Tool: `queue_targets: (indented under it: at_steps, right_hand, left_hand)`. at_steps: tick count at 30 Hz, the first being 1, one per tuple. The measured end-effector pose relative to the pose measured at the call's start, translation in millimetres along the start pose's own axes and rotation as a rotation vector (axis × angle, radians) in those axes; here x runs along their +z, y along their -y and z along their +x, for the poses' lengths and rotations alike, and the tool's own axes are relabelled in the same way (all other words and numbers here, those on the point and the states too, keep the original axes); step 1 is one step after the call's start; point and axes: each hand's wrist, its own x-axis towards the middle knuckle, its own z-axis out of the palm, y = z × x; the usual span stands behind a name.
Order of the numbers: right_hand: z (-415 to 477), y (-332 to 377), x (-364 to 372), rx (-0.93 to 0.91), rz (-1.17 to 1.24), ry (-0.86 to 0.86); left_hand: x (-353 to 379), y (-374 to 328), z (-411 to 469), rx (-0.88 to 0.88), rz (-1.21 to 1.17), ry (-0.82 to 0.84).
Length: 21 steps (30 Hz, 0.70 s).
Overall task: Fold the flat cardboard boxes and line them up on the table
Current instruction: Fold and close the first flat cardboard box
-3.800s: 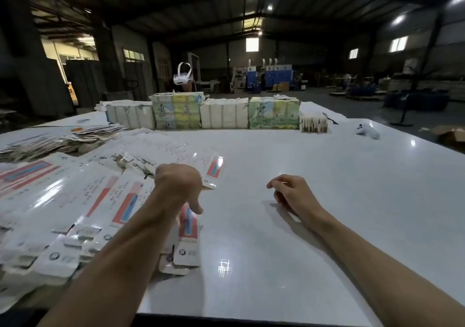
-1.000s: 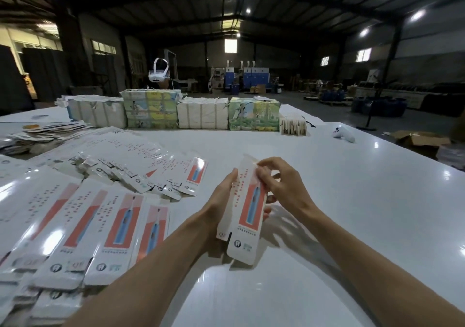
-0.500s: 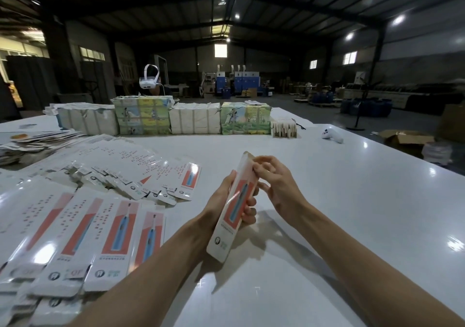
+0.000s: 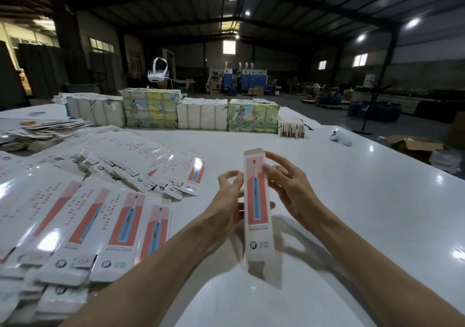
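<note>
One upright box (image 4: 258, 208) is gripped by left hand (image 4: 230, 195), touched by right hand (image 4: 292, 188), beside many flat boxes (image 4: 120, 226).

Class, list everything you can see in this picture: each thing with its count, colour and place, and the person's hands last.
box: one, white and red, held above table
flat boxes: many, white and red, spread on table's left
bundles: four, two white, two green, along far edge
controller: one, white, far right
headset: one, white, behind bundles
table: one, white
left hand: grips box
right hand: fingers touch box top
</note>
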Motion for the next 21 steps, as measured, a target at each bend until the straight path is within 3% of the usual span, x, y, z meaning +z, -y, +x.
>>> queue_targets:
  at_steps: [4, 8, 12, 21]
  right_hand:
    - [1.3, -0.7, -1.6, -0.016, -0.060, 0.009]
    - [0.7, -1.7, -6.0, -0.046, -0.147, 0.038]
    - [-0.5, -3.0, -6.0, -0.047, -0.208, 0.060]
    - [1.3, -5.9, -10.0, -0.047, -0.329, 0.092]
  left_hand:
    - [-3.2, 2.6, 2.1, 0.179, 0.107, -0.016]
    - [3.0, -3.9, 0.8, 0.042, 0.044, 0.118]
    - [4.3, 1.8, 3.4, 0.098, 0.167, 0.185]
    - [0.3, 2.2, -0.9, 0.158, 0.417, 0.035]
